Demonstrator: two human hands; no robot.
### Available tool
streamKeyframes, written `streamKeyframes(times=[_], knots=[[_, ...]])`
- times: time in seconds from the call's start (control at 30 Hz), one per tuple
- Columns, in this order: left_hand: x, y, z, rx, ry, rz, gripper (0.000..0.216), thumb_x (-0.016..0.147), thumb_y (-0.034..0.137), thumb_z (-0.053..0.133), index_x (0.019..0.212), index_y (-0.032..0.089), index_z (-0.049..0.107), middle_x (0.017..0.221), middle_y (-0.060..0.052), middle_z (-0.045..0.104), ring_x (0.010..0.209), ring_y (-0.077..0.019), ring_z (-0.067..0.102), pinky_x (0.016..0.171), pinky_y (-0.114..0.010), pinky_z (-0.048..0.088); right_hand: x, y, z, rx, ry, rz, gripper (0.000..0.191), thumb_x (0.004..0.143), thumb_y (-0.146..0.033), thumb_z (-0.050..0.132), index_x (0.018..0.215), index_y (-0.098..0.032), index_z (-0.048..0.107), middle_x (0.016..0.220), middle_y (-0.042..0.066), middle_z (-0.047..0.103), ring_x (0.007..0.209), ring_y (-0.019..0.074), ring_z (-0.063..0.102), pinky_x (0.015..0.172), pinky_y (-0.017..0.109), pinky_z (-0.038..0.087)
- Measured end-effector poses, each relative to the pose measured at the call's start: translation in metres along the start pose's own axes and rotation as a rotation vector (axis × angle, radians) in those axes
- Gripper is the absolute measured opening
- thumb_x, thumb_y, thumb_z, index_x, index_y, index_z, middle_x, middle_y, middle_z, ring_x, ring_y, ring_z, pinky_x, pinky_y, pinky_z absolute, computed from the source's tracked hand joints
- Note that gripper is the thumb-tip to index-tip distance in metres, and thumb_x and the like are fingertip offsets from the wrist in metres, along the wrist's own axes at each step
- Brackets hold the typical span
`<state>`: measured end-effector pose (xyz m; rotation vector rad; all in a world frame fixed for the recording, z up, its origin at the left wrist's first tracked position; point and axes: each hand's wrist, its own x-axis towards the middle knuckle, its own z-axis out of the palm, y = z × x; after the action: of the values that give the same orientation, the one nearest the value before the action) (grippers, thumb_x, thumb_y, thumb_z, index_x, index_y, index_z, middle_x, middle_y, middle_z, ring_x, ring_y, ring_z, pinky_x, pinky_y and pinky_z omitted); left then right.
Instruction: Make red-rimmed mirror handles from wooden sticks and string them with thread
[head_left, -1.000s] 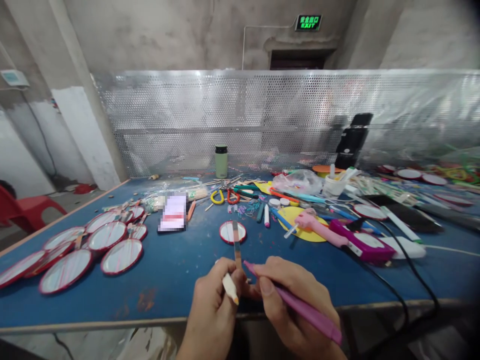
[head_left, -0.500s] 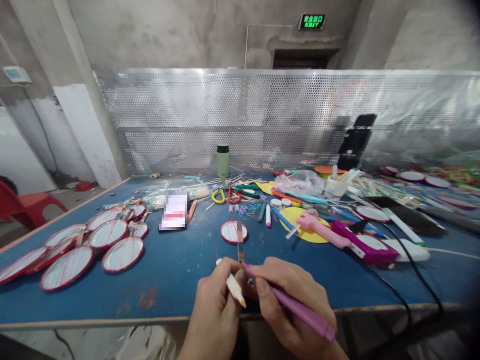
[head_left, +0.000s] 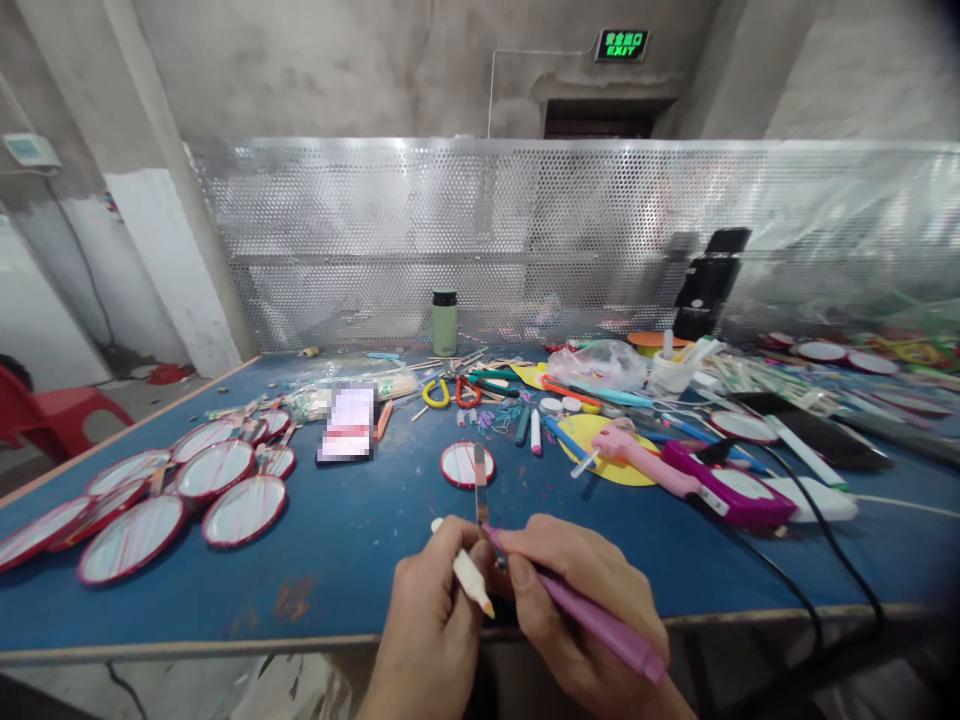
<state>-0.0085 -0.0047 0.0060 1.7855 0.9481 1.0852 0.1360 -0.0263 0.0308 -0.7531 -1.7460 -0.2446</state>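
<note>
My left hand [head_left: 431, 630] is closed round a thin flat stick [head_left: 479, 480] that points away from me, and it also pinches a short white pencil-like stick with an orange tip [head_left: 466, 575]. My right hand [head_left: 581, 600] grips a pink-purple pen-shaped tool [head_left: 600, 625], with its tip touching the base of the flat stick near my left fingers. Both hands hover over the front edge of the blue table [head_left: 337, 540]. A small red-rimmed white disc [head_left: 466, 465] lies just beyond the stick's end.
Several red-rimmed round discs [head_left: 150, 490] lie at the left. Scissors [head_left: 450, 392], markers, a pink glue gun [head_left: 645, 460] on a yellow disc, a purple tool [head_left: 731, 490] with black cables, a green flask [head_left: 444, 322] and a perforated metal screen [head_left: 525, 240] fill the back.
Both hands have shifted slightly to the right and down together. The pink tool's tip has come closer to the flat stick. Nothing was let go.
</note>
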Motion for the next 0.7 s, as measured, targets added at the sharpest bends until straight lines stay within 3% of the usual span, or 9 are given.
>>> streamKeyframes(times=[0.7], knots=[[-0.0017,0.0087,0.0029,-0.073,0.049,-0.041,0.036,0.093,0.050,0.045,0.074,0.020,0.051,0.065,0.003,0.051,0.062,-0.0120,0.042,0.057,-0.021,0.032,-0.0016,0.0007,-0.0001,-0.066,0.042,0.033,0.016,0.083,-0.009,0.056,0.091,-0.020,0.065,0.074,0.001,0.072,0.067,0.0143,0.070,0.061,0.022,0.055]])
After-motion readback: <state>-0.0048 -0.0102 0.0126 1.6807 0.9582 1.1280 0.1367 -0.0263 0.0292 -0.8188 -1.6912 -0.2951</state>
